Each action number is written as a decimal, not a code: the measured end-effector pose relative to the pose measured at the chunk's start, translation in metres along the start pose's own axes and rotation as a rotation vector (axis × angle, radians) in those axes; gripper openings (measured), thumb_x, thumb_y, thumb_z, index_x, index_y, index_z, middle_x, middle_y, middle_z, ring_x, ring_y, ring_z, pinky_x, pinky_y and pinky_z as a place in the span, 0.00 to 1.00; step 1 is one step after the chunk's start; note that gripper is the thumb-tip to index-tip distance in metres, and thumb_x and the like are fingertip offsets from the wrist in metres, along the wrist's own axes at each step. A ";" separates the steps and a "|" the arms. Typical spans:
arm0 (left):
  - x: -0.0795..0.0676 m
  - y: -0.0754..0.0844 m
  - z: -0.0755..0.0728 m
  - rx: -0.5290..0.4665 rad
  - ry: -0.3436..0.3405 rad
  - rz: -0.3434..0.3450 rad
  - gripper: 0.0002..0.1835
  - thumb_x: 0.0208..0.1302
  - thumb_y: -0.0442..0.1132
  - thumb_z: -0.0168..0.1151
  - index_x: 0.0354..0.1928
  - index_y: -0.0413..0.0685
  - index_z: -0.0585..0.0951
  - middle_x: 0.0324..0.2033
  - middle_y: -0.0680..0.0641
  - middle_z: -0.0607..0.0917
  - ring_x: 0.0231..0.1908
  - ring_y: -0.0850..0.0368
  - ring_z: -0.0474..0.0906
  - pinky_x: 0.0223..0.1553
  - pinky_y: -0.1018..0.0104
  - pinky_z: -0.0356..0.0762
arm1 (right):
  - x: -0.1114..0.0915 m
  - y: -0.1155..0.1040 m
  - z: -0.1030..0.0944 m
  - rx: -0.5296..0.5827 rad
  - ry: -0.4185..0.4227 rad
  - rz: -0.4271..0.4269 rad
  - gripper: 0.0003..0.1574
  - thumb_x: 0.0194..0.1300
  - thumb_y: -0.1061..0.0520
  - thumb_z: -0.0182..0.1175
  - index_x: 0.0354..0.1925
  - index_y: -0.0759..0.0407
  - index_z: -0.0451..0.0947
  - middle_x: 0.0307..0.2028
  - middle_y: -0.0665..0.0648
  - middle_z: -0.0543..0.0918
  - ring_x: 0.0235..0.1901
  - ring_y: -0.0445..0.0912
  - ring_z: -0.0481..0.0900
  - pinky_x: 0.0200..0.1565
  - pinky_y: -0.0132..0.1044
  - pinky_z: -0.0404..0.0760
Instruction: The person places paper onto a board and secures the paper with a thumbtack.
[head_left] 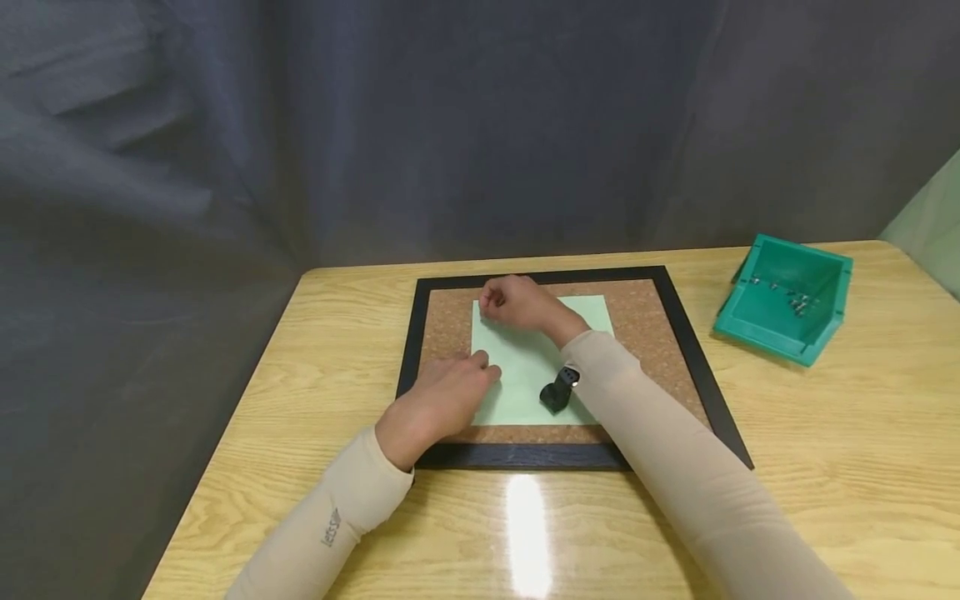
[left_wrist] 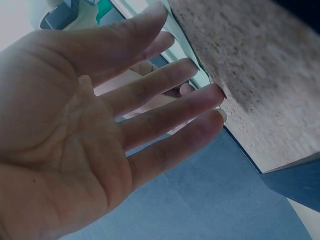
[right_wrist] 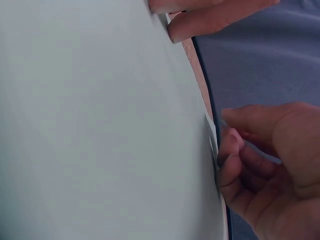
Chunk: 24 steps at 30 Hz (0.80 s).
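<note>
A pale green sheet of paper (head_left: 525,367) lies on a cork board (head_left: 637,333) with a black frame. My left hand (head_left: 450,390) rests at the sheet's left edge, fairly straight fingertips touching paper and cork; its palm fills the left wrist view. At the sheet's upper left corner, my right hand (head_left: 517,302) has its fingers curled, thumb and index finger pinching what looks like a small clear push pin (right_wrist: 223,122). Most of that pin is hidden by the fingertips. In the right wrist view the sheet's edge runs just beside the right fingers.
To the right of the board stands a green bin (head_left: 772,329) with several small shiny pins (head_left: 799,303) inside. The wooden table (head_left: 322,358) bears both. Behind it hangs a dark grey cloth (head_left: 487,133). A black camera mount (head_left: 557,393) sits under the right wrist, over the paper.
</note>
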<state>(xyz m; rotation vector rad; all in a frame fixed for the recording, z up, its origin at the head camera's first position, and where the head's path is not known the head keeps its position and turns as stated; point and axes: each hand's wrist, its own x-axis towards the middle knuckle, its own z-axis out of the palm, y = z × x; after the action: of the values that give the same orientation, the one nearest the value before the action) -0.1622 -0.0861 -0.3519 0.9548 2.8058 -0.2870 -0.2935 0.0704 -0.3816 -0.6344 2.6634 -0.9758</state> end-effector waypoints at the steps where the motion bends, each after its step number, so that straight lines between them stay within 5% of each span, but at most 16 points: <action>1: 0.000 0.000 0.000 0.000 0.004 0.001 0.19 0.61 0.37 0.70 0.55 0.54 0.81 0.43 0.50 0.80 0.35 0.54 0.76 0.28 0.61 0.76 | 0.001 0.001 0.000 -0.011 -0.001 0.001 0.07 0.71 0.58 0.55 0.38 0.50 0.81 0.38 0.51 0.85 0.34 0.46 0.75 0.40 0.38 0.72; 13: -0.001 -0.002 -0.001 0.001 0.010 -0.002 0.18 0.62 0.36 0.69 0.55 0.54 0.81 0.43 0.50 0.80 0.35 0.54 0.76 0.28 0.61 0.76 | 0.008 -0.003 -0.001 -0.086 -0.030 0.067 0.06 0.71 0.53 0.61 0.36 0.50 0.83 0.35 0.51 0.83 0.34 0.46 0.74 0.43 0.39 0.70; 24: 0.001 -0.002 -0.003 -0.002 -0.006 -0.009 0.19 0.63 0.36 0.69 0.56 0.53 0.81 0.45 0.49 0.80 0.36 0.54 0.77 0.29 0.60 0.78 | 0.006 0.000 -0.008 0.082 -0.029 0.087 0.06 0.72 0.54 0.60 0.40 0.54 0.81 0.36 0.55 0.85 0.32 0.45 0.83 0.36 0.36 0.82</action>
<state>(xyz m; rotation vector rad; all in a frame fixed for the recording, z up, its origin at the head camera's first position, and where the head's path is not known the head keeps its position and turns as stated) -0.1646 -0.0866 -0.3494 0.9390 2.8051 -0.2884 -0.3016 0.0721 -0.3755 -0.5064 2.5875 -1.0377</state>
